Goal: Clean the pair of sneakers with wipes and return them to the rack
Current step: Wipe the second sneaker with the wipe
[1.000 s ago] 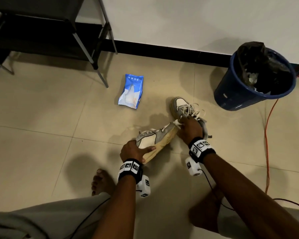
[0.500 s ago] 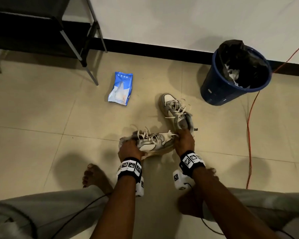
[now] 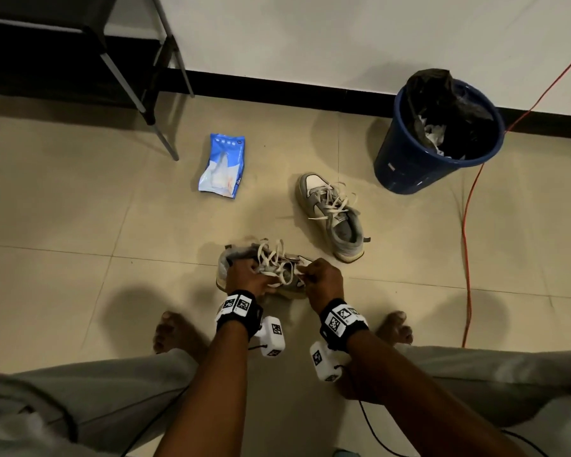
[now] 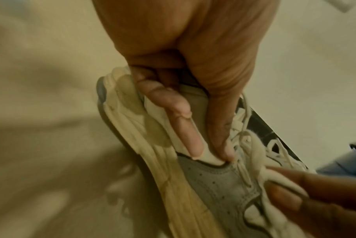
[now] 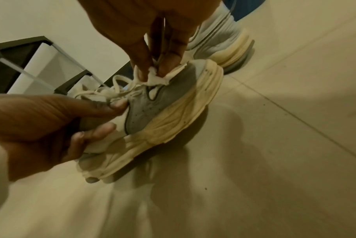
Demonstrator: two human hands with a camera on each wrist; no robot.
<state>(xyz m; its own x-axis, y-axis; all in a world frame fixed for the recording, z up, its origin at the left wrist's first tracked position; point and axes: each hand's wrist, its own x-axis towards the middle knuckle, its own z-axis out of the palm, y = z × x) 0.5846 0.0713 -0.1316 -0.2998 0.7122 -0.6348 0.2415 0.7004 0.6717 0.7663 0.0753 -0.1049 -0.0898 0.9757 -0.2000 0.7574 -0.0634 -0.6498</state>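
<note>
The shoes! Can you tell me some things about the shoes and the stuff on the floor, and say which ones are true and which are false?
1. Both hands are on the same sneaker. True: the left hand holds its side and the right hand pinches a wipe against its top.
2. The other sneaker is in the blue bin. False: it stands on the floor beside the bin.
3. The wipes pack lies on the floor. True.
4. The bin has nothing in it. False: it holds a black bag and crumpled white pieces.
5. The sneakers are back on the rack. False: neither is on it.
</note>
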